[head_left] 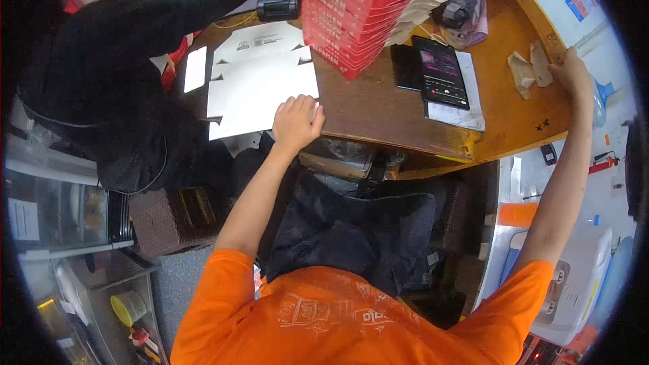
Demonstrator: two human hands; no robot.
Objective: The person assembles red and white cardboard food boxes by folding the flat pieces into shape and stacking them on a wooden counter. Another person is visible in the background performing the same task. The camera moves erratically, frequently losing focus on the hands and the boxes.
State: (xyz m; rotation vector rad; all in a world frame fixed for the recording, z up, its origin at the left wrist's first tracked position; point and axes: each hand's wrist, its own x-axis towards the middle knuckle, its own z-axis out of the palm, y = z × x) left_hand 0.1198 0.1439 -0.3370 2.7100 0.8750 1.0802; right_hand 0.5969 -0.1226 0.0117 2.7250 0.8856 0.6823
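My left hand (295, 125) lies palm down on the near right corner of a flat white die-cut cardboard sheet (260, 74), fingers together and the thumb apart. The sheet has slots along both sides and small print at its far end. Out at the far right, my right hand (574, 73) is at the raised wooden rim of the desk, beside torn pieces of brown cardboard (522, 74). Its fingertips are mostly hidden, so whether they grip anything does not show. A tall stack of red and white folded cartons (351, 17) stands beyond the left hand.
A lit phone (443, 73) lies on white papers (473, 94) beside a dark flat device (405, 66). Left of the sheet is a white phone-like slab (195, 69). A person in black (101, 61) sits close on my left, one arm reaching across the desk (378, 118) toward the stack.
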